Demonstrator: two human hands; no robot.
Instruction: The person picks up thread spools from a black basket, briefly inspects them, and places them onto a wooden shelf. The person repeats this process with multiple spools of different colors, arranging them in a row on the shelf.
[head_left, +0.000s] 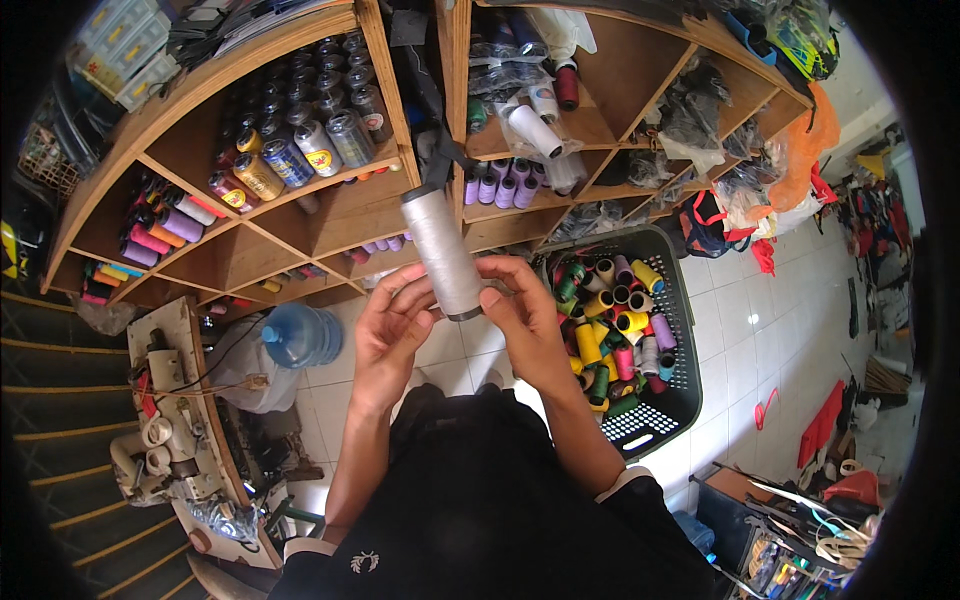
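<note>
In front of my chest I hold a tall cone of light grey thread (pixel 442 255), its dark-rimmed base at the lower end. My left hand (pixel 390 325) has its fingers curled against the cone's lower left side. On the opposite side, the thumb and fingers of my right hand (pixel 525 320) pinch it close to the base. The cone leans slightly, its top pointing up and to the left toward the shelves. Fingertips behind it are hidden.
Ahead, a wooden shelf unit (pixel 300 222) holds thread spools and plastic-wrapped bundles. At right, a dark green basket (pixel 685 345) contains many coloured spools on the tiled floor (pixel 740 340). A blue water jug (pixel 302 335) and a sewing machine (pixel 165 455) stand to the left.
</note>
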